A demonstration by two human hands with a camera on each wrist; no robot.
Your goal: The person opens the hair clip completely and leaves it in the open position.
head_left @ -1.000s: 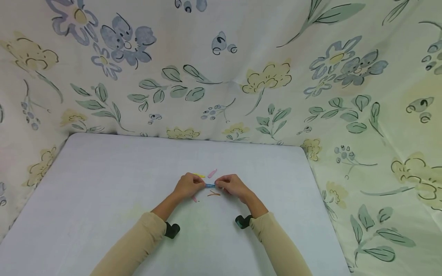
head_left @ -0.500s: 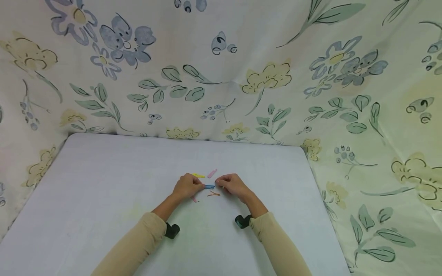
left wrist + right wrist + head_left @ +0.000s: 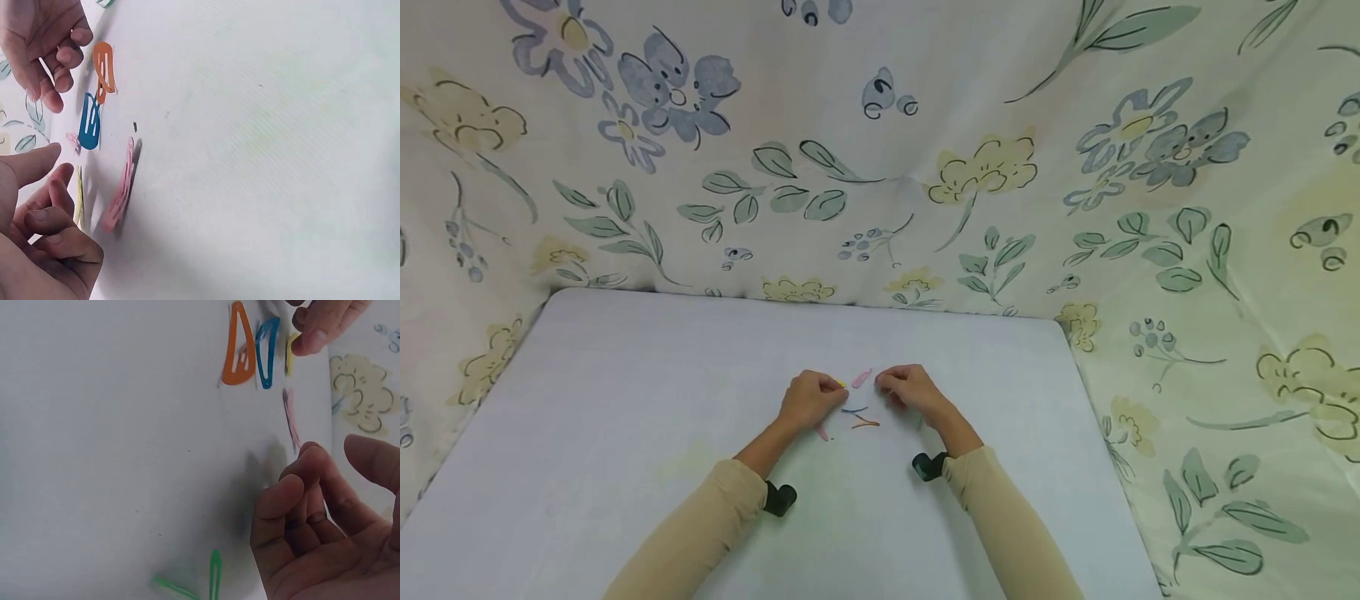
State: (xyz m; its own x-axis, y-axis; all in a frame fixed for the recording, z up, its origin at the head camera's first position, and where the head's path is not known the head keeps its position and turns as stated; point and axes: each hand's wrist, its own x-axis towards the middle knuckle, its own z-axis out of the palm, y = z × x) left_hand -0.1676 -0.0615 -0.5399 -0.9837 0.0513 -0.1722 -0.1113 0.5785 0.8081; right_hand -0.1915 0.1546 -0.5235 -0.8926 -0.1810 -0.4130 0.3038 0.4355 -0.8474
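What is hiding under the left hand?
A pink hair clip pokes out from under the left hand, and a yellow clip shows at its fingertips. Both lie on the white table. The hand covers part of each clip.

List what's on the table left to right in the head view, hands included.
Left hand → blue clip → orange clip → right hand.

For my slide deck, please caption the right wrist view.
Right hand hovers empty over a white table beside orange and blue hair clips.
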